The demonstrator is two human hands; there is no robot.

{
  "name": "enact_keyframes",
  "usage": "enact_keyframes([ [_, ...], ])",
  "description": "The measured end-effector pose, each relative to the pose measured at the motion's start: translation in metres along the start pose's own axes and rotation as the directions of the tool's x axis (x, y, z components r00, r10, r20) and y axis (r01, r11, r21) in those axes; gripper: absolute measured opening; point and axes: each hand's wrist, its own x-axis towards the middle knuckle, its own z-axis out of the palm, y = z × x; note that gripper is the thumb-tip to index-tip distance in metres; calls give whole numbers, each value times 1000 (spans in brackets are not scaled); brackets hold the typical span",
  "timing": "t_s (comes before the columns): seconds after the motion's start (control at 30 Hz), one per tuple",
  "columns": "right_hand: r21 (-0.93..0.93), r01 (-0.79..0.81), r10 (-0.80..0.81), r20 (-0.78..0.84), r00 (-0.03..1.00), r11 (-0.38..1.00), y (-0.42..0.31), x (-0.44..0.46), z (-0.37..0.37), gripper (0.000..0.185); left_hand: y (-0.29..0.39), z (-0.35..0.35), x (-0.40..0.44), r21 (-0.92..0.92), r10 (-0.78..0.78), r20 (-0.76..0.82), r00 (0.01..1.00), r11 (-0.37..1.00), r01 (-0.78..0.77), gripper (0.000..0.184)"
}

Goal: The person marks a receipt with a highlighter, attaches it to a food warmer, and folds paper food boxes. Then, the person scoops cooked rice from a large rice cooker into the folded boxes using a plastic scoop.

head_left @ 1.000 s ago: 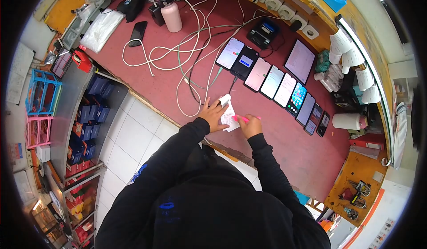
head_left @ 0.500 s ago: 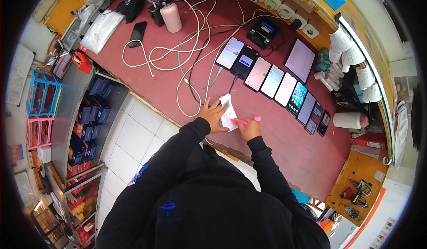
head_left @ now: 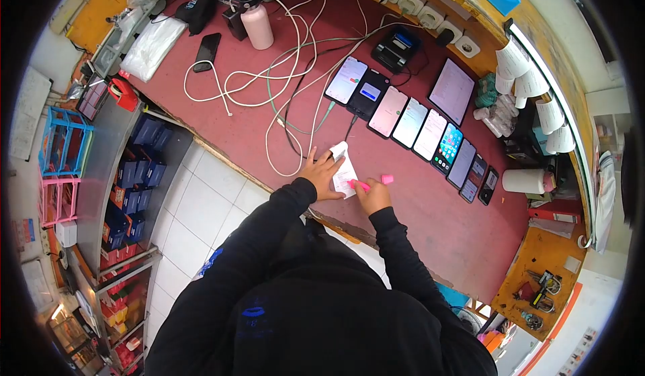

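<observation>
A small printed paper slip (head_left: 345, 174) with a curled far end lies on the red-topped table near its front edge. My left hand (head_left: 321, 176) rests flat on the slip's left side, fingers spread. In my right hand (head_left: 375, 197) is a pink highlighter (head_left: 360, 185), its tip at the lower right part of the slip. Another pink piece shows just beyond my right fingers; I cannot tell whether it is joined to the highlighter. A black handheld terminal (head_left: 369, 92) stands past the slip, among a row of phones.
Several lit phones (head_left: 410, 123) and a tablet (head_left: 452, 92) lie to the right. Tangled white cables (head_left: 295, 60) spread across the left of the table (head_left: 430, 221). A pink bottle (head_left: 257, 28) stands behind them. A power strip (head_left: 410, 3) runs along the back.
My right hand and the highlighter have shifted very slightly over the slip. My left hand stays on the paper.
</observation>
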Motion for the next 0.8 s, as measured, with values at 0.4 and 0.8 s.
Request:
enact_keyframes([
  [0.4,37,-29,31,-48,998,999,14,-7,-10,38,1,-1,-1,-19,1,0,1000,1000,-1,97],
  [0.8,751,-602,495,428,756,271,93,-57,-2,33,12,15,36,-650,-114,-147,983,760,-9,24],
])
